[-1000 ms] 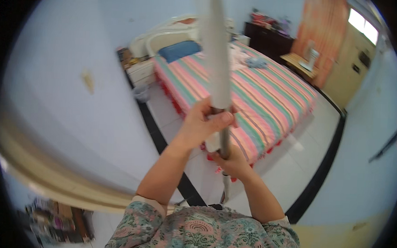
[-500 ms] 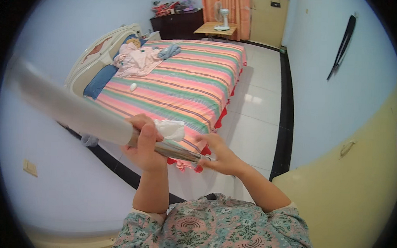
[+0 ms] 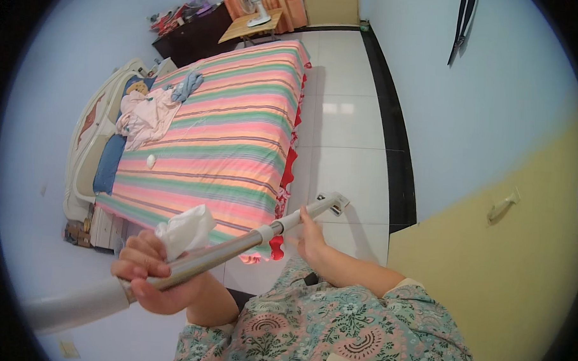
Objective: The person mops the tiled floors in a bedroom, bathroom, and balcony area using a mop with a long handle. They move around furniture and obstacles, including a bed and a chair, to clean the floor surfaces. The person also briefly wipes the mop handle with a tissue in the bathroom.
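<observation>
A long telescopic pole (image 3: pixel 223 256) runs slantwise across the view, from the lower left up towards the floor at the right. It has a thick grey sleeve at the near end, a shiny metal section, and paler, thinner sections beyond. At its far end is a white fitting (image 3: pixel 337 204) with a dark opening. My left hand (image 3: pixel 153 279) is closed round the metal section beside the grey sleeve. A crumpled white tissue (image 3: pixel 187 229) is held in that same hand, against the pole. Farther along, my right hand (image 3: pixel 311 240) is closed on the thinner section, its fingers partly hidden.
A bed (image 3: pixel 240 109) with a striped cover stands ahead, bearing a pink garment (image 3: pixel 148 115) and a small white object (image 3: pixel 151 162). White floor tiles (image 3: pixel 348 128) run between bed and right wall. A fan (image 3: pixel 259 11) stands on a wooden table (image 3: pixel 237 31). A yellow door (image 3: pixel 483 270) is close right.
The pole has swung: its sleeve end dropped at the left and its far end rose at the right. My right hand, loosely at the pole's end before, now grips it. The view has shifted.
</observation>
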Demonstrator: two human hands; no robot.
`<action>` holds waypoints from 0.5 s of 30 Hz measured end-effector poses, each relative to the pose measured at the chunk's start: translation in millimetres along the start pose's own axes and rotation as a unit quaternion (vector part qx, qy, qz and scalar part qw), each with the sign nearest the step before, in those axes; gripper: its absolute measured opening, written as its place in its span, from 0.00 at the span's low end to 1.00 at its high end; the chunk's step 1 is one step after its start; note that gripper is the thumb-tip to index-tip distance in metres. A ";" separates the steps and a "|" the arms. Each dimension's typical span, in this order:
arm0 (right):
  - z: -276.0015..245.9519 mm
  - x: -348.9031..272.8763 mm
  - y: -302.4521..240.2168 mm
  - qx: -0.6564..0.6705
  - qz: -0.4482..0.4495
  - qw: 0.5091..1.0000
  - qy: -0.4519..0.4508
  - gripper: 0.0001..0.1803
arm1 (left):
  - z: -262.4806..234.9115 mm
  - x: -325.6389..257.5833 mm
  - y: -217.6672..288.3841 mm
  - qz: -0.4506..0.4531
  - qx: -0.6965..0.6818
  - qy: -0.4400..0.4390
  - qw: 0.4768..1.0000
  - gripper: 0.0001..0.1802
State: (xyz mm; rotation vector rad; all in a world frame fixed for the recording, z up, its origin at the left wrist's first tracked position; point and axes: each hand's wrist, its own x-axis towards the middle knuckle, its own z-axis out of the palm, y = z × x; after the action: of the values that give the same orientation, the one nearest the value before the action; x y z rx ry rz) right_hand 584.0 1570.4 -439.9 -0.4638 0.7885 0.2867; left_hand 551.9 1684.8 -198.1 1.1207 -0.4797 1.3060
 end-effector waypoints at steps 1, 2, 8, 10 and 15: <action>5.4 10.8 -2.3 0.083 0.111 0.989 -0.043 0.29 | -3.9 2.6 -16.1 0.001 -0.013 -0.006 1.000 0.14; 15.1 28.9 -6.2 0.086 0.122 0.988 -0.029 0.25 | -6.1 5.5 -33.4 -0.001 -0.066 -0.036 0.997 0.13; 89.6 128.0 -27.1 0.068 0.153 0.986 0.003 0.08 | -22.6 42.3 -148.4 -0.050 -0.104 -0.072 0.991 0.09; 115.3 157.9 -45.5 0.032 0.134 0.990 -0.005 0.07 | -27.5 60.6 -182.9 -0.065 -0.126 -0.104 0.984 0.10; 176.7 250.3 -134.0 0.054 0.037 0.998 -0.016 0.06 | -3.1 70.1 -271.6 -0.039 0.009 -0.248 0.968 0.18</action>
State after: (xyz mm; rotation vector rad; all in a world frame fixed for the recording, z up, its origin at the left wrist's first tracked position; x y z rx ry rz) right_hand 916.3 1562.2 -476.6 -0.3284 0.7876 0.3188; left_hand 818.9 1757.5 -243.8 1.4732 -0.7815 0.9560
